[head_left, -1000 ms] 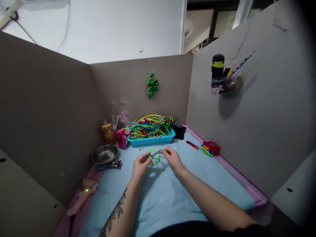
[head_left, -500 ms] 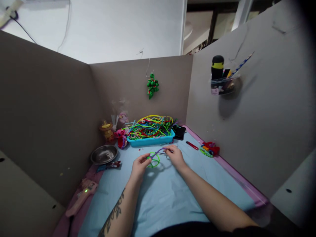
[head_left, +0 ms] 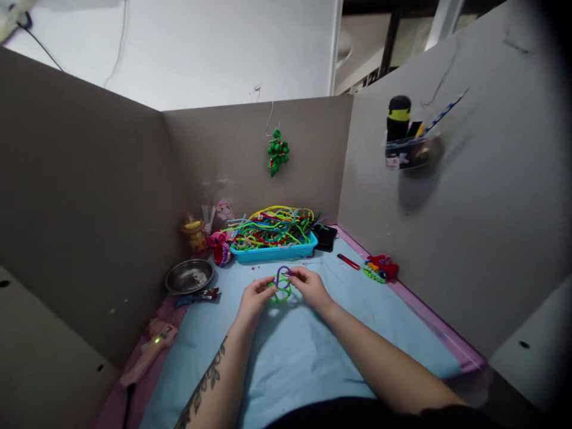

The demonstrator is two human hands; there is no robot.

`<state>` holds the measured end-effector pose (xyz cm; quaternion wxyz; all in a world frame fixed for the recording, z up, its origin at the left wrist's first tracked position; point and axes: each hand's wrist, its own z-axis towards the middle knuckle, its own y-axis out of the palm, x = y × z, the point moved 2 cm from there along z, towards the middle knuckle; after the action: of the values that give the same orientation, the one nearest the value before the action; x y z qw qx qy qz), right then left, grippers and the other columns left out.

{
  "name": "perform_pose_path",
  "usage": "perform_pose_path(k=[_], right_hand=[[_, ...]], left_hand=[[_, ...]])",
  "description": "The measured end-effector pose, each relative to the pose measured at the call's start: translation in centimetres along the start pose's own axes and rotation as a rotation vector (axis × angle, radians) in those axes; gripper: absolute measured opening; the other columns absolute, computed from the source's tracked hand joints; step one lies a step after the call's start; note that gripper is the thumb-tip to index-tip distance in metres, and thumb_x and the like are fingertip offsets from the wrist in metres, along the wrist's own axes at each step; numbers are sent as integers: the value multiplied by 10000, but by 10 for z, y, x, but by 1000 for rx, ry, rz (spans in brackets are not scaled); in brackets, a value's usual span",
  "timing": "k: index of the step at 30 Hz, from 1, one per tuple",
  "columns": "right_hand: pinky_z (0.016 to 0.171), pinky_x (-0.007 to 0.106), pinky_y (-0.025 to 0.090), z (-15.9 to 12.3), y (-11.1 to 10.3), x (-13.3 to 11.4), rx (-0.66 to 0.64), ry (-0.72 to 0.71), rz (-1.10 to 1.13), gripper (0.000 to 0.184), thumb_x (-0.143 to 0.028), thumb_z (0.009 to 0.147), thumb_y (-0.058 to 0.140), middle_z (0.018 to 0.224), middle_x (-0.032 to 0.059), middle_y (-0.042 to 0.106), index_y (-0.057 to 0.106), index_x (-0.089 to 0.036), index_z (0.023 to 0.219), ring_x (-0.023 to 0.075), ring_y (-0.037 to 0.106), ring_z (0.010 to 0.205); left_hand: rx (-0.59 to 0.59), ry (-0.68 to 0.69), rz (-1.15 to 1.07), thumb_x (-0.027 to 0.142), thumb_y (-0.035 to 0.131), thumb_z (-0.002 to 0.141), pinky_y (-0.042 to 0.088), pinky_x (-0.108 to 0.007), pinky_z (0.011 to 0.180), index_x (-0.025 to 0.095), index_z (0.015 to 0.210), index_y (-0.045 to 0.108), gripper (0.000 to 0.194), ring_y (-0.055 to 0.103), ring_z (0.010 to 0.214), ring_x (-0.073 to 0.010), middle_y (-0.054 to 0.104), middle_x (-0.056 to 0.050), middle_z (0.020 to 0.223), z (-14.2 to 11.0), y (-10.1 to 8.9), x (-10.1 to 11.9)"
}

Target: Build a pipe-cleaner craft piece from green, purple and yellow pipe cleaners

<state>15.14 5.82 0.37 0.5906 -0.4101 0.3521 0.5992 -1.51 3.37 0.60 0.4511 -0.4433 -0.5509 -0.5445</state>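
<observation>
Between my hands, above the blue cloth, is a ring-like shape of bright green pipe cleaner [head_left: 280, 300]. A purple pipe cleaner [head_left: 282, 269] arches up from it in a loop. My left hand [head_left: 255, 298] is closed in a pinch at the left side, where the green and purple meet. My right hand [head_left: 311, 286] pinches the purple pipe cleaner near its end, close to the right side of the green shape. The fingertips hide how the two pipe cleaners join.
A blue tray [head_left: 272, 255] heaped with colourful pipe cleaners stands behind my hands. To the left are a metal bowl [head_left: 179, 280] with small white bits and a pink glue gun [head_left: 152, 351] with a green light. A red pen-like object [head_left: 348, 261] and a red-green pipe-cleaner piece [head_left: 379, 269] lie right.
My right hand has come left and nearer to my left hand. The purple pipe cleaner, stretched out to the right before, is now bent into a tight arch.
</observation>
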Motion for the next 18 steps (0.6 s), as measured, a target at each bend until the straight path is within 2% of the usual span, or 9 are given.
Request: perform_pose_path(k=[4,9,11,13,16,18], right_hand=[[691,292,458,-2,8,-1,-150,65,11,212,-266,720,595,783,25,672,674,-160,885,164,591,707],[642,263,445,-8,15,-6,-152,15,-110,274,-240,782,507,751,11,637,646,-172,1009,145,553,678],[591,244,428,-12,16,-8,-147,-12,-148,376,-214,785,491,709,-4,598,563,-178,1152,124,513,612],[570,237,416,-16,19,-10,-158,-47,-182,578,-174,745,520,718,-16,569,397,-186,1309,112,483,584],[657,262,435,-21,23,-14,-173,-131,-257,856,-103,653,564,857,8,574,175,-215,1408,131,509,699],[733,292,438,-23,25,-14,-141,-165,-319,868,-98,644,567,957,40,572,177,-230,1408,161,521,817]], left_hand=[[-35,24,-33,270,807,500,428,-248,653,121,877,696,419,596,644,-140,696,-53,723,-3,3,4],[-36,65,-67,256,804,512,449,-266,686,122,877,689,405,622,707,-163,710,-80,807,-3,4,5],[-27,78,-86,258,805,511,457,-279,702,123,883,684,413,631,738,-178,709,-91,838,-1,3,3],[0,94,-99,267,804,512,460,-290,718,124,890,680,423,635,759,-188,707,-95,853,1,2,1],[35,113,-115,276,799,519,460,-305,752,125,901,674,429,637,786,-194,704,-97,865,3,1,-2],[26,110,-123,270,797,526,460,-311,764,123,904,670,425,636,796,-196,702,-100,872,2,2,-3]])
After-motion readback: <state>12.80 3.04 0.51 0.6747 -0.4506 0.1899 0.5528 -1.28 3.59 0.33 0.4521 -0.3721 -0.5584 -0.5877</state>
